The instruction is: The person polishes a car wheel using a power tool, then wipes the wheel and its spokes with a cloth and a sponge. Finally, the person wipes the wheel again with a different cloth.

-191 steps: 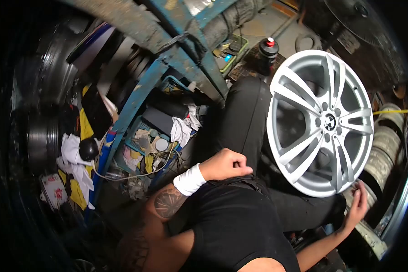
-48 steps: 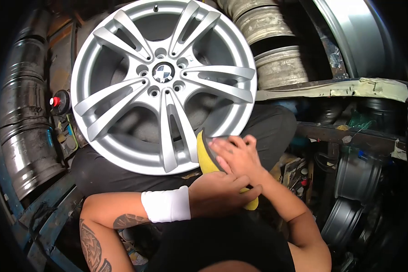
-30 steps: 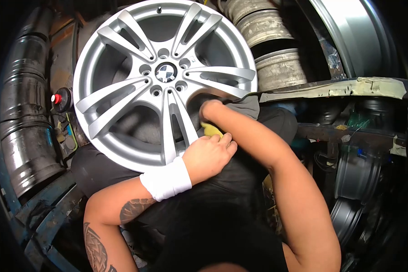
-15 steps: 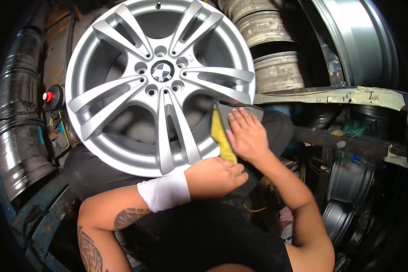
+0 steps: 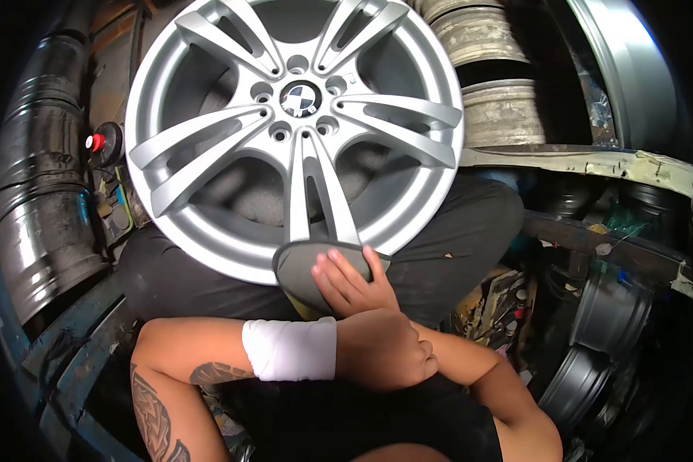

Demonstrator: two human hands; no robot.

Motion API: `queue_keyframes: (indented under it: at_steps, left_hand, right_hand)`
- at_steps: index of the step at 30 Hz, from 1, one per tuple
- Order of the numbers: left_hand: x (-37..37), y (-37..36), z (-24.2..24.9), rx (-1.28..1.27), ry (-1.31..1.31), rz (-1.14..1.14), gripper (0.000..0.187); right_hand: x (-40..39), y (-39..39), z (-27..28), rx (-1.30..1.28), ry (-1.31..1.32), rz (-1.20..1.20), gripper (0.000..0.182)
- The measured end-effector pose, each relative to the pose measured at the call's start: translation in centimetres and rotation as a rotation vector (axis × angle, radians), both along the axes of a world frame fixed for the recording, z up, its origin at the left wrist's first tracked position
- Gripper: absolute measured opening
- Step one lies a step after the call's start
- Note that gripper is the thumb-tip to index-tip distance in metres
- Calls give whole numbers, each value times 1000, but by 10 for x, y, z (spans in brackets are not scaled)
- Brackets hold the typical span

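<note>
Nearest the camera, the left hand (image 5: 385, 350) lies closed in a loose fist across the lap, a white wristband (image 5: 290, 349) on the wrist; whether it holds anything cannot be told. The left forearm crosses over the right one.

Just beyond, at 12 o'clock from the fist, the right hand (image 5: 348, 279) lies with fingers spread flat on a round grey pad (image 5: 304, 266), pressing it against the bottom edge of the wheel (image 5: 296, 131). A sliver of yellow shows under the pad. The hand is open, gripping nothing, only bearing on the pad's face.

The wheel is silver, with paired spokes and a round badge (image 5: 301, 98) at its hub, ringed by bolt holes. It stands tilted on the person's black-trousered thighs, its face toward the camera, and fills the upper middle of the view.

At 9 o'clock from the wheel, a black bottle (image 5: 104, 144) with a red cap stands near it, with dark steel drums (image 5: 42, 208) farther left. At 2 o'clock, stacked worn rims (image 5: 500, 77) sit behind the wheel. At 4 o'clock, well apart, another rim (image 5: 585, 369) leans in the clutter.
</note>
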State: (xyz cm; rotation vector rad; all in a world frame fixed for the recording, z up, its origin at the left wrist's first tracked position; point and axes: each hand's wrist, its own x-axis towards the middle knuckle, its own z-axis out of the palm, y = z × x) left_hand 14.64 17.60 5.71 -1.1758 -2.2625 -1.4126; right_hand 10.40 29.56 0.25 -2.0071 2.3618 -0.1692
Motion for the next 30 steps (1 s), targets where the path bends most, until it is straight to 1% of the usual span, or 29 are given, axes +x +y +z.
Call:
queue_keyframes:
  at_steps: [2, 4, 6, 7, 8, 9, 11, 14, 15, 17, 18, 19, 22, 23, 25, 26, 28, 30]
  left_hand:
    - [-1, -2, 4, -92, -22, -45, 14]
    - [-2, -2, 5, -150, -48, -85, 15]
    - [0, 3, 5, -77, -21, -34, 17]
    - [2, 6, 7, -30, 10, 10, 17]
    - [3, 7, 8, 16, 41, 57, 18]
    - [4, 4, 8, -40, 50, 56, 18]
    - [6, 0, 8, -140, 56, 36, 18]
    - [-6, -7, -3, -180, 81, 132, 18]
    - [-5, -2, -11, -66, 15, 161, 18]
    - [-3, 2, -1, 70, 106, 190, 17]
    - [0, 3, 5, 142, 148, 208, 17]
    - [5, 2, 9, 94, 189, 240, 16]
    - [0, -12, 5, -12, 247, 178, 16]
    - [-4, -13, 1, -54, 234, 198, 17]
    - [-7, -6, 1, 80, 277, 255, 17]
    - [-7, -4, 4, 147, 296, 288, 17]
    - [0, -7, 11, 129, 302, 299, 16]
    - [5, -10, 14, 63, 285, 267, 16]
  right_hand:
    - [-3, -21, 7, 113, 135, 44, 46]
    - [-2, -22, 10, 70, 96, 3, 42]
    - [-3, -17, 16, 63, 83, -69, 39]
    - [-1, -13, 21, 59, 87, -108, 31]
    - [-3, -14, 17, 62, 180, -69, 31]
    - [-5, -14, 8, 65, 270, -32, 32]
    - [-19, -31, 0, 140, 222, -32, 26]
    - [-29, -51, -6, 228, 115, -26, 18]
    - [-27, -46, -1, 172, 91, -21, 18]
    - [-26, -25, 10, 50, 48, 1, 18]
    - [-25, -26, 10, 59, 119, 12, 20]
    - [-24, -27, 10, 67, 191, 23, 22]
    - [-30, -46, 2, 182, 226, 50, 22]
    - [-33, -50, 1, 210, 256, 64, 22]
    - [-31, -37, 14, 149, 212, 73, 24]
    - [-28, -35, 14, 130, 229, 69, 23]
    - [-23, -31, 14, 92, 264, 61, 22]
    - [-18, -46, -3, 153, 220, -23, 18]
